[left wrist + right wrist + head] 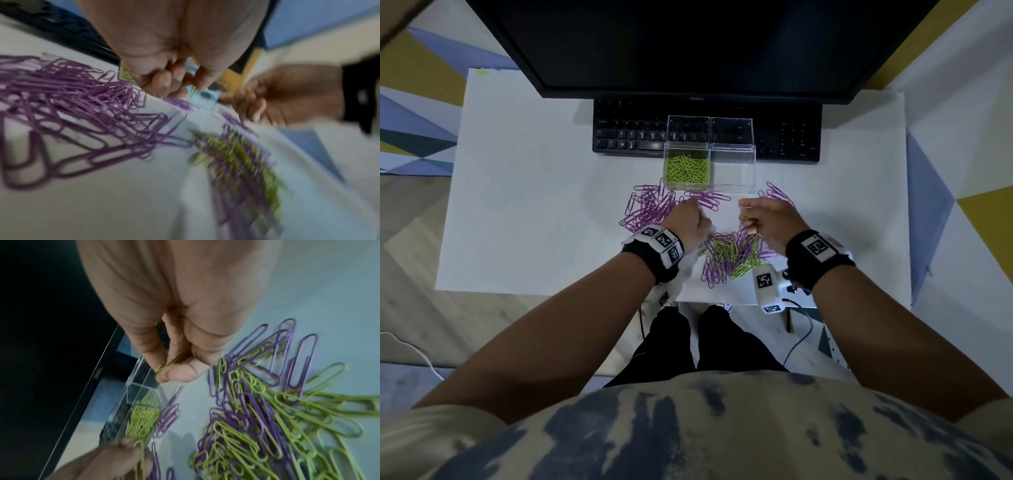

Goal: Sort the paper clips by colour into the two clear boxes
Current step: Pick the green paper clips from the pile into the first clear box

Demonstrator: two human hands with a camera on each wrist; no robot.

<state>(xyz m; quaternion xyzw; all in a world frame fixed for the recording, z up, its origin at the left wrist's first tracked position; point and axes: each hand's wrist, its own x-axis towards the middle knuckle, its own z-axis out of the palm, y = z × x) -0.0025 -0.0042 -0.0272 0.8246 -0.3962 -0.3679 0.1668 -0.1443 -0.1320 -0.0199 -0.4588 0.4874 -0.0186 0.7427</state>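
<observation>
Two clear boxes stand side by side in front of the keyboard. The left box (686, 168) holds several green clips; the right box (733, 168) looks empty. A purple clip pile (650, 209) lies left of the boxes, and a mixed green and purple pile (732, 255) lies between my hands. My right hand (164, 369) pinches a green clip (159, 368) between thumb and fingers, above the mixed pile near the boxes. My left hand (697, 214) is curled and holds a green clip (140, 449), just right of the purple pile.
A black keyboard (630, 133) and a monitor (688, 44) sit behind the boxes. More purple clips (777, 195) lie right of the boxes. The white desk (524, 205) ends close to my body, with the mixed pile near that front edge.
</observation>
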